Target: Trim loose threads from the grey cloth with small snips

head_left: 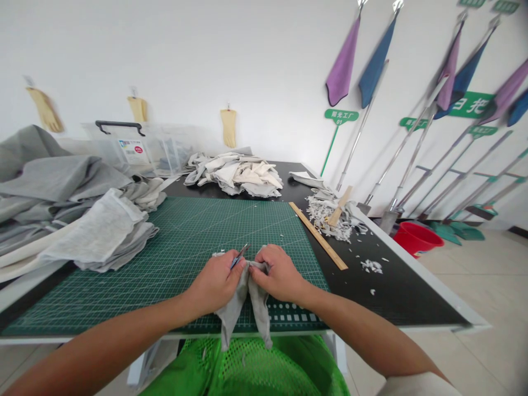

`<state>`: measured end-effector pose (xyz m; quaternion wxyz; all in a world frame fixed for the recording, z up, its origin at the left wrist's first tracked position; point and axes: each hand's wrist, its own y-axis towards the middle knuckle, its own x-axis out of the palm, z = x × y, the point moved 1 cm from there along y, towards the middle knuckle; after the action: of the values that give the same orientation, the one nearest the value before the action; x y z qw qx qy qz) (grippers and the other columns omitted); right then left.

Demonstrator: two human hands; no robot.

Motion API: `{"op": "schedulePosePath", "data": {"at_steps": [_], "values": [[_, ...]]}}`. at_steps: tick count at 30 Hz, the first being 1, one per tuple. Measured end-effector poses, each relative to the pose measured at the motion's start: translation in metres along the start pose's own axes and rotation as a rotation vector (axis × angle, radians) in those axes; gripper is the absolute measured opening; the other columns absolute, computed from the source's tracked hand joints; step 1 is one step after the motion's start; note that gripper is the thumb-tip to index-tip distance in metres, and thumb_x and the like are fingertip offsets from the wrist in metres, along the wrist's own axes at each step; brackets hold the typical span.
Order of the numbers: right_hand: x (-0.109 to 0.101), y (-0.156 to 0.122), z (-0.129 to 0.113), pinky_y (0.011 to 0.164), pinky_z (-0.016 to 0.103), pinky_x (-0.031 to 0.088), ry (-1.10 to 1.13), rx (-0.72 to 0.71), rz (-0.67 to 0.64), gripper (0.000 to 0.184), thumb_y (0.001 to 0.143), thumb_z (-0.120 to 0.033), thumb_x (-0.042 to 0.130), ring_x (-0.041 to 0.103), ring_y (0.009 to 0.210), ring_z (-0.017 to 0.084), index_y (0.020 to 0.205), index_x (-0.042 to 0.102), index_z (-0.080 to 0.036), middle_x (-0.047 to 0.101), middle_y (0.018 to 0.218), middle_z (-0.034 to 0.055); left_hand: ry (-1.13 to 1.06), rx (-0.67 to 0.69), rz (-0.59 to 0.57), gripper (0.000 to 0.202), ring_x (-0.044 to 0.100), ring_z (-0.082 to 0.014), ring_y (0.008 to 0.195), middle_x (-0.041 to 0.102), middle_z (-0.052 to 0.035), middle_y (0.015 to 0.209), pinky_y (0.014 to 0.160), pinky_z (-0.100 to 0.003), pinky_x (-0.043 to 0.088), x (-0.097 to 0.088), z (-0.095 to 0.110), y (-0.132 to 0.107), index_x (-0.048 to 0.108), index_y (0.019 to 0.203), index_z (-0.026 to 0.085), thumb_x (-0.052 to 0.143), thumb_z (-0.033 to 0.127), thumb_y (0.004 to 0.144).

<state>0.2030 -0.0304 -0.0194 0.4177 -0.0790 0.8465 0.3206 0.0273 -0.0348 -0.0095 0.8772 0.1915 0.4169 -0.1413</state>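
Grey cloth hangs pinched by our left hand and right hand, the left also holding a small blade; scraps lie heaped, a cloth pile remains.

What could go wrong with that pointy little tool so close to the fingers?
The small pointed tool in the left hand sits right next to the right hand, so a slip might poke it. The grey cloth also hangs past the front edge of the green cutting mat, so it might slide off and tug the tool.
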Motion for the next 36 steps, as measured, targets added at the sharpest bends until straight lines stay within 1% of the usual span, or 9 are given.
{"op": "schedulePosePath", "data": {"at_steps": [5, 8, 14, 16, 19, 21, 26, 31, 36], "values": [[-0.003, 0.002, 0.0, 0.07, 0.027, 0.037, 0.158, -0.009, -0.057, 0.013, 0.068, -0.014, 0.055, 0.048, 0.072, 0.014, 0.063, 0.044, -0.019, 0.056, 0.072, -0.0001, -0.002, 0.043, -0.022, 0.03, 0.055, -0.0175, 0.067, 0.06, -0.0026, 0.072, 0.063, -0.028, 0.036, -0.004, -0.002, 0.001, 0.051, 0.079, 0.018, 0.031, 0.036, 0.091], [-0.001, 0.002, 0.003, 0.065, 0.024, 0.038, 0.293, 0.038, -0.073, 0.014, 0.067, -0.01, 0.049, 0.048, 0.068, 0.012, 0.061, 0.04, -0.019, 0.057, 0.072, -0.0006, -0.031, 0.058, -0.039, 0.03, 0.054, -0.0167, 0.066, 0.06, -0.0017, 0.072, 0.063, -0.027, 0.036, -0.004, -0.004, 0.003, 0.053, 0.08, 0.018, 0.031, 0.037, 0.091], [0.003, 0.002, 0.009, 0.049, 0.019, 0.028, 0.438, 0.184, -0.094, 0.015, 0.065, -0.012, 0.048, 0.035, 0.054, 0.008, 0.059, 0.036, -0.019, 0.039, 0.056, -0.006, -0.079, 0.049, -0.044, 0.03, 0.054, -0.0155, 0.065, 0.059, 0.0003, 0.069, 0.062, -0.026, 0.036, -0.003, -0.004, 0.005, 0.051, 0.076, 0.019, 0.033, 0.038, 0.09], [0.002, 0.003, 0.009, 0.048, 0.018, 0.027, 0.442, 0.196, -0.067, 0.015, 0.064, -0.012, 0.048, 0.033, 0.053, 0.007, 0.059, 0.035, -0.019, 0.036, 0.056, -0.0064, -0.096, 0.024, -0.01, 0.028, 0.053, -0.0151, 0.066, 0.058, 0.0008, 0.07, 0.062, -0.026, 0.036, -0.004, -0.003, 0.004, 0.051, 0.077, 0.019, 0.034, 0.036, 0.09], [0.002, 0.005, 0.008, 0.049, 0.018, 0.027, 0.444, 0.209, -0.029, 0.014, 0.063, -0.012, 0.048, 0.033, 0.054, 0.007, 0.06, 0.037, -0.018, 0.037, 0.057, -0.0062, -0.12, -0.021, 0.086, 0.022, 0.051, -0.0139, 0.066, 0.055, 0.0023, 0.069, 0.063, -0.025, 0.036, -0.005, 0.0, 0.001, 0.051, 0.08, 0.019, 0.038, 0.035, 0.088], [0.002, 0.005, 0.008, 0.049, 0.018, 0.027, 0.458, 0.229, -0.011, 0.013, 0.064, -0.012, 0.049, 0.033, 0.054, 0.007, 0.06, 0.037, -0.018, 0.038, 0.057, -0.006, -0.125, -0.031, 0.106, 0.024, 0.048, -0.0128, 0.062, 0.051, 0.0034, 0.065, 0.06, -0.024, 0.036, -0.005, 0.001, -0.001, 0.051, 0.076, 0.019, 0.041, 0.039, 0.086], [0.004, 0.004, 0.011, 0.048, 0.018, 0.028, 0.517, 0.24, 0.003, 0.013, 0.066, -0.013, 0.05, 0.033, 0.054, 0.007, 0.062, 0.039, -0.018, 0.04, 0.059, -0.0056, -0.103, -0.058, -0.012, 0.032, 0.041, -0.0106, 0.051, 0.046, 0.0059, 0.054, 0.051, -0.022, 0.03, -0.002, 0.004, -0.003, 0.053, 0.071, 0.019, 0.05, 0.049, 0.079], [0.004, 0.003, 0.01, 0.048, 0.018, 0.029, 0.543, 0.228, -0.013, 0.013, 0.068, -0.015, 0.051, 0.034, 0.054, 0.007, 0.063, 0.038, -0.018, 0.04, 0.059, -0.0056, -0.122, -0.038, -0.032, 0.024, 0.045, -0.0111, 0.056, 0.051, 0.0046, 0.058, 0.054, -0.022, 0.031, 0.001, 0.001, 0.002, 0.054, 0.068, 0.018, 0.047, 0.037, 0.08], [0.003, 0.003, 0.009, 0.048, 0.018, 0.028, 0.575, 0.23, -0.026, 0.014, 0.065, -0.012, 0.051, 0.034, 0.054, 0.007, 0.062, 0.039, -0.018, 0.039, 0.059, -0.0057, -0.219, -0.048, -0.031, 0.021, 0.04, -0.0094, 0.053, 0.043, 0.0059, 0.055, 0.053, -0.021, 0.031, 0.003, -0.005, 0.002, 0.048, 0.063, 0.018, 0.046, 0.031, 0.08]]}}
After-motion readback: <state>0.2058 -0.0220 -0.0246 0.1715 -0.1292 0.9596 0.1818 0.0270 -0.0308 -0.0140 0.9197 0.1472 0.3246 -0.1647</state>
